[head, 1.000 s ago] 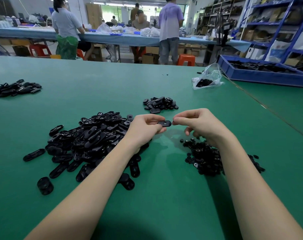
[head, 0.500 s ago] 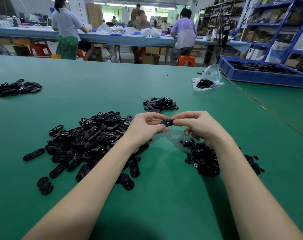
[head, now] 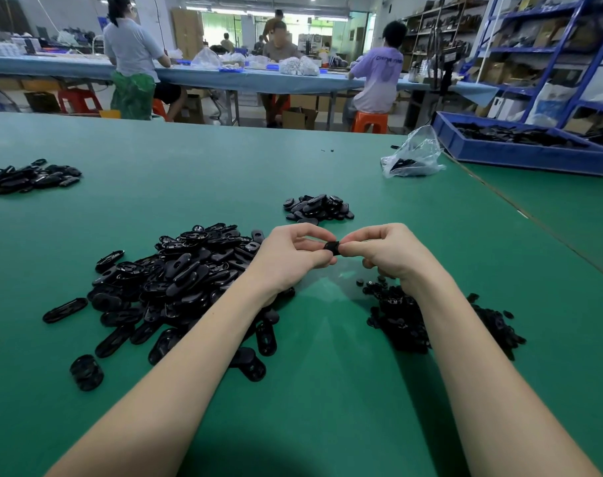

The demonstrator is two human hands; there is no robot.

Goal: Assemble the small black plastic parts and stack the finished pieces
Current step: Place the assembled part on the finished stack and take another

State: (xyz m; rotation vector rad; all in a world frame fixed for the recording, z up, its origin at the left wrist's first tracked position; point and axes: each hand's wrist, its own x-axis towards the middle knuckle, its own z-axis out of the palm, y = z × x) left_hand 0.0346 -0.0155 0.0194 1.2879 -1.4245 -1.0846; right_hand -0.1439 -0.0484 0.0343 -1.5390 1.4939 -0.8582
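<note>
Hands, left hand (head: 286,256) and right hand (head: 393,253), pinch one black part (head: 331,247) over green table (head: 224,166) (busy workshop).

Bright overhead workshop light, soft shadows, wide-angle bending at edges.

A small black plastic part (head: 331,248) is raised above the green table (head: 196,173), mostly hidden by fingertips. A big heap of long oval black shells (head: 176,280) lies left, a heap of smaller black bits (head: 403,318) right, and a small pile of oval pieces (head: 319,208) beyond.
</note>
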